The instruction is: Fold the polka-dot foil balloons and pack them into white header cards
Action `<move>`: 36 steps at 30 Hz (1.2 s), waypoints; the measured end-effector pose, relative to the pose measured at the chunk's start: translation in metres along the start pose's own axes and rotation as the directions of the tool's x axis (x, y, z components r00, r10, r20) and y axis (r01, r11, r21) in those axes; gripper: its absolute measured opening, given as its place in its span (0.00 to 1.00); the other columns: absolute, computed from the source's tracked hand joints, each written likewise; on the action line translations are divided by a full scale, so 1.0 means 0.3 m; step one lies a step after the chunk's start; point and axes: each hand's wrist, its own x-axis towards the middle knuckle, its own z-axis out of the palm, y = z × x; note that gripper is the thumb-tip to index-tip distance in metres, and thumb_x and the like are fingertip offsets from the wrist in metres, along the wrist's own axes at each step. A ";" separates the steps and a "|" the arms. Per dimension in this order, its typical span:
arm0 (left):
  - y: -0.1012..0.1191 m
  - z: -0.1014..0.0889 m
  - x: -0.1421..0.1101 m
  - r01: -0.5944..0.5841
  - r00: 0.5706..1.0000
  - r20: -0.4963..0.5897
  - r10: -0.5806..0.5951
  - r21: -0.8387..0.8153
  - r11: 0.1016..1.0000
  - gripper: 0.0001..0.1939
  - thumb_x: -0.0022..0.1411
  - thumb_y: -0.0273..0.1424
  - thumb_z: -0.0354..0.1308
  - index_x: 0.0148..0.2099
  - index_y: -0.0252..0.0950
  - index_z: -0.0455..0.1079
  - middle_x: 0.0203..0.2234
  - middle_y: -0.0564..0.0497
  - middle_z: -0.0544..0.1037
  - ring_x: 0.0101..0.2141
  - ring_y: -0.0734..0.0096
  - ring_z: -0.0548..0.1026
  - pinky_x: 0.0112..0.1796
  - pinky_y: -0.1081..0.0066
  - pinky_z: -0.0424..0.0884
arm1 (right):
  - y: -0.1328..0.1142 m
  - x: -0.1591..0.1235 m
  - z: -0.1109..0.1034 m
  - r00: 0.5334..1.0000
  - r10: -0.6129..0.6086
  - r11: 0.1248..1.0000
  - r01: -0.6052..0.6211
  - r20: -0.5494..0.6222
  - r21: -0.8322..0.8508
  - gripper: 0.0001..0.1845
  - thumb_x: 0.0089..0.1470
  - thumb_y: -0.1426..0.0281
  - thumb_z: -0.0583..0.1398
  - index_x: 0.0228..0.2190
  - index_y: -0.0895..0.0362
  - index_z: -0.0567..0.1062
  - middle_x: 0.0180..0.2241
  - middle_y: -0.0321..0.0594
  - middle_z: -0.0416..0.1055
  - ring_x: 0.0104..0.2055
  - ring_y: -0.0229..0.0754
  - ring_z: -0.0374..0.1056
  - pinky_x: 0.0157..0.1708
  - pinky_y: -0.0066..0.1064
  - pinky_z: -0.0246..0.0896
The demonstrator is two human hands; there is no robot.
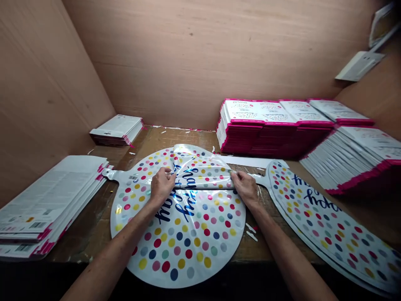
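Observation:
A flat round foil balloon (184, 234), white with coloured dots and blue "happy birthday" lettering, lies in front of me. Its narrow tail points left, and its lower rim hangs past the table's front edge. Part of the far side is folded over toward me. My left hand (163, 184) is closed at the fold near the middle, thumb and fingers pinching the foil. At the right end of the fold, my right hand (246, 186) grips the foil edge between thumb and fingers. Several similar flat balloons (328, 230) lie stacked to the right.
Printed white packets (40, 196) are stacked at left, with a smaller stack (117, 127) behind. Pink-edged packs (266, 121) stand at the back right, more packs (360, 154) at far right. White scraps (251, 232) dot the brown table (84, 234). Board walls (194, 62) enclose it.

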 end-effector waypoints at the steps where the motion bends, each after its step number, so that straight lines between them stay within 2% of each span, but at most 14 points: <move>1: 0.012 -0.001 -0.009 -0.016 0.999 -0.030 0.017 0.022 1.000 0.21 0.61 0.32 0.55 0.55 0.30 0.68 0.38 0.41 0.81 0.44 0.53 0.77 0.46 0.59 0.70 | -0.006 0.014 0.005 1.000 0.015 1.000 -0.015 -0.011 -0.020 0.20 0.58 0.56 0.52 0.33 0.57 0.77 0.28 0.43 0.75 0.33 0.47 0.69 0.34 0.33 0.60; 4: 0.036 0.006 -0.030 -0.258 0.954 -0.111 0.277 0.155 0.954 0.26 0.65 0.33 0.50 0.63 0.29 0.60 0.59 0.36 0.69 0.59 0.52 0.67 0.55 0.56 0.64 | -0.015 0.024 0.007 0.999 0.038 0.998 -0.038 -0.019 -0.049 0.20 0.57 0.62 0.54 0.47 0.59 0.74 0.36 0.47 0.76 0.39 0.51 0.71 0.39 0.37 0.62; 6: 0.031 0.025 -0.031 -0.469 0.868 -0.023 0.497 0.291 0.834 0.27 0.68 0.38 0.47 0.64 0.29 0.59 0.64 0.37 0.62 0.65 0.51 0.57 0.60 0.53 0.58 | -0.022 -0.001 -0.005 1.000 -0.011 0.994 0.009 -0.025 -0.106 0.23 0.58 0.63 0.53 0.52 0.61 0.71 0.41 0.50 0.75 0.42 0.53 0.71 0.42 0.40 0.63; 8: 0.009 0.052 -0.023 -0.563 0.819 0.138 0.558 0.382 0.733 0.30 0.69 0.44 0.44 0.65 0.29 0.59 0.65 0.38 0.61 0.66 0.48 0.52 0.62 0.48 0.53 | -0.040 -0.037 -0.023 0.981 -0.188 0.962 0.174 -0.048 -0.211 0.26 0.60 0.63 0.53 0.55 0.64 0.67 0.50 0.56 0.71 0.50 0.56 0.68 0.48 0.44 0.63; 10: -0.018 0.077 -0.012 -0.557 0.828 0.230 0.512 0.443 0.703 0.34 0.69 0.47 0.41 0.67 0.29 0.58 0.66 0.38 0.59 0.66 0.46 0.51 0.63 0.45 0.50 | -0.072 -0.062 -0.038 0.883 -0.466 0.831 0.457 0.054 -0.318 0.27 0.60 0.63 0.55 0.57 0.63 0.65 0.59 0.58 0.62 0.59 0.57 0.60 0.56 0.46 0.57; 12: -0.036 0.090 -0.004 -0.548 0.835 0.256 0.487 0.473 0.690 0.36 0.69 0.49 0.38 0.68 0.30 0.54 0.67 0.39 0.55 0.67 0.46 0.49 0.64 0.47 0.47 | -0.113 -0.060 -0.041 0.728 -0.612 0.640 0.685 0.308 -0.347 0.25 0.59 0.66 0.55 0.57 0.60 0.65 0.62 0.54 0.58 0.62 0.54 0.56 0.61 0.46 0.50; 15: -0.036 0.088 -0.005 -0.542 0.840 0.274 0.469 0.478 0.691 0.37 0.69 0.50 0.35 0.69 0.31 0.53 0.68 0.41 0.54 0.67 0.46 0.47 0.64 0.48 0.45 | -0.180 -0.011 -0.022 0.613 -0.487 0.500 0.780 0.622 -0.377 0.21 0.60 0.73 0.53 0.55 0.62 0.66 0.58 0.52 0.64 0.59 0.50 0.60 0.59 0.40 0.54; 22: -0.023 0.069 0.015 -0.505 0.854 0.349 0.385 0.379 0.776 0.41 0.67 0.55 0.30 0.72 0.34 0.44 0.70 0.45 0.44 0.69 0.48 0.40 0.65 0.48 0.40 | -0.327 -0.025 0.027 0.678 -0.212 0.477 0.700 0.704 -0.531 0.14 0.56 0.82 0.54 0.43 0.67 0.75 0.43 0.59 0.74 0.44 0.54 0.72 0.41 0.41 0.67; 26: -0.018 0.036 0.031 -0.493 0.852 0.368 0.372 0.323 0.808 0.40 0.67 0.55 0.32 0.71 0.34 0.47 0.70 0.45 0.46 0.68 0.48 0.40 0.65 0.46 0.40 | -0.377 -0.135 -0.025 0.626 -0.085 0.494 0.702 0.775 -0.513 0.06 0.46 0.78 0.63 0.31 0.62 0.78 0.30 0.51 0.77 0.32 0.54 0.74 0.32 0.41 0.69; 29: 0.000 0.004 -0.045 -0.488 0.862 0.273 0.426 0.223 0.844 0.38 0.68 0.51 0.38 0.70 0.31 0.50 0.69 0.40 0.48 0.68 0.48 0.45 0.64 0.47 0.50 | -0.383 -0.210 -0.076 0.663 -0.122 0.507 0.681 0.738 -0.528 0.10 0.48 0.79 0.61 0.35 0.62 0.78 0.36 0.56 0.77 0.37 0.56 0.74 0.36 0.44 0.69; 31: 0.010 0.000 -0.141 -0.630 0.776 0.194 0.600 0.177 0.756 0.35 0.67 0.46 0.48 0.69 0.31 0.53 0.68 0.39 0.51 0.68 0.48 0.47 0.63 0.48 0.54 | -0.384 -0.254 -0.092 0.733 -0.208 0.579 0.626 0.648 -0.522 0.13 0.51 0.79 0.59 0.40 0.62 0.77 0.39 0.58 0.76 0.41 0.56 0.73 0.39 0.43 0.68; 33: 0.010 0.012 -0.239 -0.778 0.628 0.171 0.759 0.163 0.607 0.29 0.65 0.36 0.52 0.65 0.32 0.59 0.67 0.39 0.57 0.67 0.49 0.50 0.62 0.49 0.58 | -0.387 -0.294 -0.096 0.792 -0.245 0.691 0.547 0.559 -0.472 0.15 0.54 0.78 0.58 0.44 0.63 0.75 0.36 0.56 0.76 0.38 0.54 0.74 0.38 0.41 0.68; 35: -0.004 0.026 -0.300 -0.814 0.579 0.150 0.801 0.155 0.560 0.21 0.66 0.29 0.49 0.60 0.32 0.66 0.62 0.38 0.66 0.65 0.50 0.57 0.60 0.50 0.63 | -0.380 -0.330 -0.103 0.779 -0.313 0.774 0.541 0.544 -0.329 0.18 0.58 0.73 0.57 0.50 0.66 0.71 0.36 0.55 0.76 0.36 0.52 0.75 0.35 0.39 0.69; 36: -0.015 0.027 -0.313 -0.803 0.595 0.130 0.793 0.146 0.578 0.18 0.67 0.27 0.47 0.56 0.32 0.69 0.58 0.38 0.70 0.63 0.51 0.61 0.59 0.51 0.65 | -0.368 -0.344 -0.110 0.725 -0.403 0.778 0.593 0.559 -0.207 0.23 0.60 0.69 0.58 0.54 0.67 0.67 0.39 0.55 0.76 0.38 0.51 0.75 0.36 0.39 0.70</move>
